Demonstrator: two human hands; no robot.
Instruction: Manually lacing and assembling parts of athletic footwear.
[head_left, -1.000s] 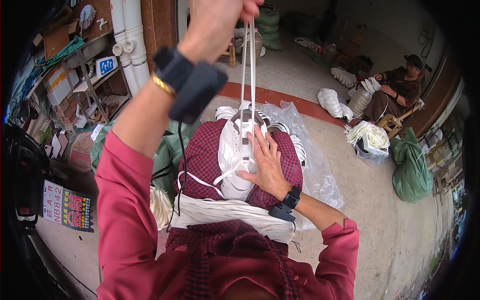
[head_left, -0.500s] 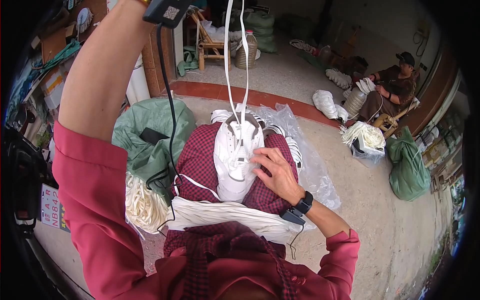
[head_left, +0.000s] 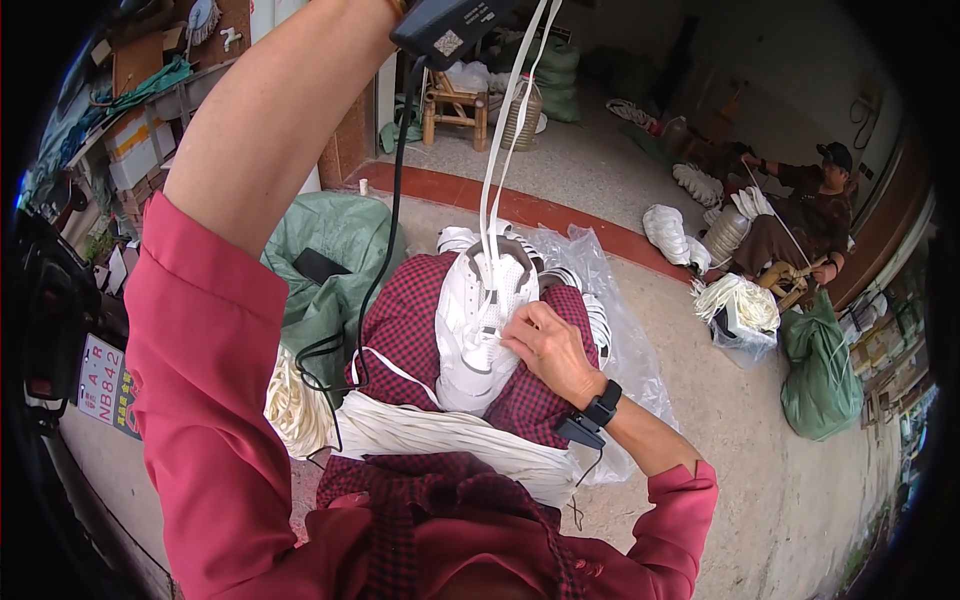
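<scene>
A white sneaker (head_left: pixel 466 382) lies on my lap, over the red-and-black checked cloth (head_left: pixel 400 310), its toe toward me. Two strands of white shoelace (head_left: pixel 491 170) rise taut from its eyelets and run out at the top of the picture. My left arm reaches up there too; its hand is beyond the upper edge, and only the forearm and a black device with a cable (head_left: pixel 455 32) show. My right hand (head_left: pixel 552 348) is at the sneaker's right side by the eyelets, fingertips drawn together against it. What they pinch is hidden.
A bundle of white laces (head_left: pixel 440 440) lies across my lap. More white shoes and clear plastic (head_left: pixel 625 345) are behind the sneaker. A green sack (head_left: pixel 350 235) stands at left, another green sack (head_left: pixel 818 375) at right. A co-worker (head_left: pixel 815 205) sits at the far right.
My right fingers have closed together at the sneaker's edge; before, thumb and forefinger were apart. The laces slant more to the right. The view has shifted, and the co-worker's arms have spread.
</scene>
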